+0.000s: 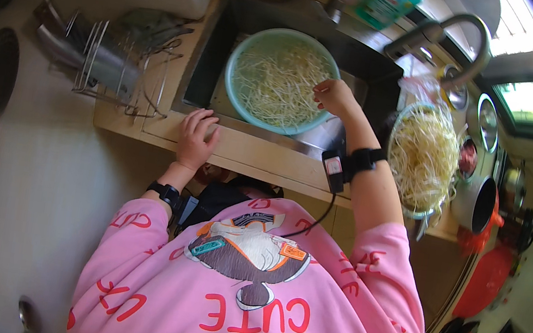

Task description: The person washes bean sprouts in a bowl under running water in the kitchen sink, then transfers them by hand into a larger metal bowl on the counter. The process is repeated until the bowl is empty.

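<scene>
A round pale green basin [230,76] stands in the stainless steel sink [210,60], holding bean sprouts [278,85] in water. My right hand [332,97] hangs over the basin's right side, thumb and fingers bent close together. Whether a sprout is pinched between those fingertips is too small to make out. My left hand [197,136] rests on the counter's front edge at the sink's near left corner, fingers spread a little and holding nothing. To the right of the sink, a heaped pile of bean sprouts [423,156] fills an oval colander [419,213].
A gooseneck faucet [477,53] curves over the back right, near a green bottle [388,1]. Left of the sink stands a wire knife rack [94,58] with cleavers. A pot [475,203] and a bowl of meat [468,156] sit beyond the colander.
</scene>
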`<state>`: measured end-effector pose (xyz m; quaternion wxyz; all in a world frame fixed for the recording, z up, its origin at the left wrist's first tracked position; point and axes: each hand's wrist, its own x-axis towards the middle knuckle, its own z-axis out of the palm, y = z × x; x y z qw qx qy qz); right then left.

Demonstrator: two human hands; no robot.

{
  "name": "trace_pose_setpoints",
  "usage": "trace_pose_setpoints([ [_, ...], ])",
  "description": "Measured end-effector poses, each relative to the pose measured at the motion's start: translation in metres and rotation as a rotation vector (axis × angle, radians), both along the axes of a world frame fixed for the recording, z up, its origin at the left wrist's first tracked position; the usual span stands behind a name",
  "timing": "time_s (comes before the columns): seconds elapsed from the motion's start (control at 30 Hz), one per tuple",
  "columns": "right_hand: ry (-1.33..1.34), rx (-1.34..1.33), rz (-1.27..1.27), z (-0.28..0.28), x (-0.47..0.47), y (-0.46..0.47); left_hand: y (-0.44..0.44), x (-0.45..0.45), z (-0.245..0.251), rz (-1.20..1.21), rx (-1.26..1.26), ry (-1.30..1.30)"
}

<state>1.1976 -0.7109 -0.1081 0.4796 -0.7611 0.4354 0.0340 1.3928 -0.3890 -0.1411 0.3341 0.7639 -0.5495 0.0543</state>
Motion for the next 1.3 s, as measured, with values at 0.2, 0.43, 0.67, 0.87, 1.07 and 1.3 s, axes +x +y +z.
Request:
trace_pose_setpoints([
  [0.2, 0.447, -0.384, -0.031, -0.094, 0.035, -0.029, 0.001, 0.002, 0.006, 0.015, 0.023, 0.025],
  [0.43, 0.644, 0.130, -0.253, -0.134, 0.094, 0.020, 0.002, 0.003, 0.009, 0.031, 0.067, 0.055],
  [0.67, 0.297, -0.057, -0.332, -0.152, 0.100, 0.024, 0.000, 0.002, 0.012, 0.058, 0.060, 0.077],
  [0.87, 0.502, -0.129, -0.006, -0.097, 0.097, -0.017, 0.000, 0.002, 0.010, 0.089, 0.051, 0.069],
  [1.07, 0.394, -0.376, 0.227, -0.034, 0.095, -0.040, 0.001, 0.000, 0.011, 0.103, 0.024, 0.079],
  [1.3, 0.335, -0.585, 0.316, 0.034, 0.099, -0.029, 0.000, 0.000, 0.012, 0.118, -0.016, 0.063],
])
